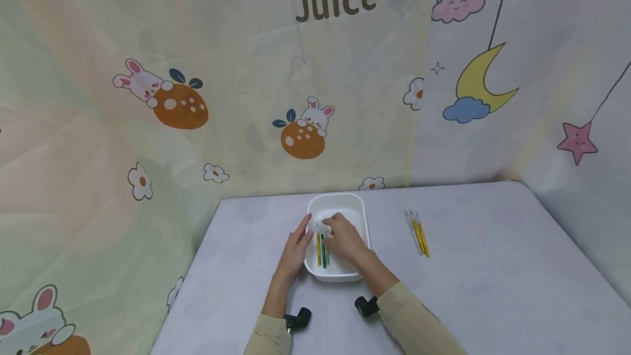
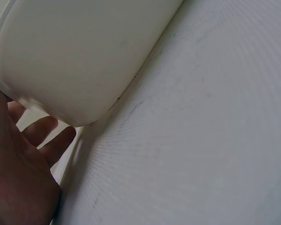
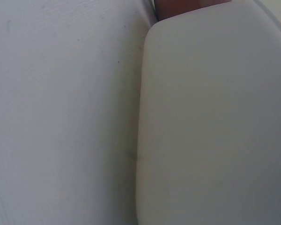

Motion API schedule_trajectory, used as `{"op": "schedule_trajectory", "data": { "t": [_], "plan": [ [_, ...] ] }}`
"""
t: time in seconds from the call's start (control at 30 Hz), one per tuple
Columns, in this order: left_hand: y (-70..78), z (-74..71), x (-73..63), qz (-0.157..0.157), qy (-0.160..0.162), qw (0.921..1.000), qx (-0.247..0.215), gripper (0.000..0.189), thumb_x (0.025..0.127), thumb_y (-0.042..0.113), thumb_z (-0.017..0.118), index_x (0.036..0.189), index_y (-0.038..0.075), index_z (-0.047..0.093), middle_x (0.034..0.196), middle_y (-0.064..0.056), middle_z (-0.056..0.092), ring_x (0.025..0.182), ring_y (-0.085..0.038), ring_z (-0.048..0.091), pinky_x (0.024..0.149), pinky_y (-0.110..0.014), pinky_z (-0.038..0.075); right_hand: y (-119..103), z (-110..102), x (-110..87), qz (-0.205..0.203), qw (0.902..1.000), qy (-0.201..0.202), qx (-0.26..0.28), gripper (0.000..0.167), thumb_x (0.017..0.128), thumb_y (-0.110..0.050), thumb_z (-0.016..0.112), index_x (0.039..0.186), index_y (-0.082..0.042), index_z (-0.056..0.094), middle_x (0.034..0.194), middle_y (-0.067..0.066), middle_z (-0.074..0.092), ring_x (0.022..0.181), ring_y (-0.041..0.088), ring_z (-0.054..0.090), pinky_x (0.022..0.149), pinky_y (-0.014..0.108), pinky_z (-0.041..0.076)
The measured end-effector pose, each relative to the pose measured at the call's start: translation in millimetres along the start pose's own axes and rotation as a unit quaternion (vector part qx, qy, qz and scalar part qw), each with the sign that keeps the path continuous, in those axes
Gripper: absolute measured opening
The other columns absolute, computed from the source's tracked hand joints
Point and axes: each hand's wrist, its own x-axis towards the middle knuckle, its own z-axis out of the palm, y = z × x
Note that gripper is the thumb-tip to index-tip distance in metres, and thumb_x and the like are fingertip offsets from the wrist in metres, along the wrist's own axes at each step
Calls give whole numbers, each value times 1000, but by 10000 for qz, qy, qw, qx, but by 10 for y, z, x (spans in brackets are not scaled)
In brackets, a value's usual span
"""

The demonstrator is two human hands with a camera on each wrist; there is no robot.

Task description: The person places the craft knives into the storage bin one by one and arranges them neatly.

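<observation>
From the head view, a white tray (image 1: 337,278) sits near the back edge of the table (image 1: 503,267); the right edge slants well apart from it, leaving the widest side room there, with a few yellow sticks (image 1: 420,237) lying side by side between tray and edge. The left hand (image 1: 294,253) rests along the tray's left rim, its grip loose and fingers extended. The right hand (image 1: 346,241) reaches over the right rim, bent fingers above slim green and yellow sticks (image 1: 318,251) inside the tray; whether that grip pinches one I cannot tell. In the left wrist view, the tray's smooth, glossy wall curves into a rounded corner, the left fingers spread beside it, and the table covering looks finely ribbed. The right wrist view shows the tray's plain wall, straight-sided with a rounded corner, and a shadowed strip of table beside it.
</observation>
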Motion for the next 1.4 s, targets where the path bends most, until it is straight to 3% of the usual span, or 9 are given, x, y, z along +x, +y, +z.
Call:
{"op": "schedule_trajectory", "data": {
  "t": [0.13,0.3,0.67,0.9,1.13,1.4],
  "plan": [
    [6,-3,-3,-16,0,10000,-16,48,111,32,48,157,41,44,166,12,38,160,-15,25,132,-53,-11,-9,-81,-37,-280,9991,297,-132,50,91,-11,80,138,-5,66,136,15,63,115,28,67,100,45,58],
    [18,3,-7,-42,28,10000,-2,47,110,34,48,157,41,44,166,12,37,160,-15,25,132,-53,-10,10,-208,-108,-495,9954,776,-248,52,91,-14,80,141,-7,64,143,14,62,136,33,59,114,51,50],
    [18,18,-8,-19,68,10000,-53,47,111,33,47,157,39,45,166,12,39,160,-17,25,131,-55,-12,157,-420,-241,-533,9858,1593,-16,50,93,-17,80,140,-8,64,143,12,62,129,31,63,101,46,59],
    [4,23,-6,-86,162,9998,-25,46,110,34,49,155,41,46,165,12,40,160,-15,26,132,-53,-10,300,-470,-290,-336,9840,1744,131,52,94,-18,79,142,-8,62,147,13,59,121,29,68,95,41,62],
    [12,15,-2,-136,129,9998,-116,47,110,33,49,156,41,46,165,13,39,160,-15,25,132,-52,-12,426,-504,-341,-32,9831,1814,244,53,95,-23,78,143,-9,61,147,12,58,131,32,62,105,46,57],
    [28,18,-4,-222,74,9997,-116,48,110,34,49,157,41,44,166,15,37,160,-13,24,131,-50,-13,583,-585,-350,433,9838,1709,313,54,100,-29,72,148,-10,57,154,13,52,133,33,60,104,49,57]
  ]
}}
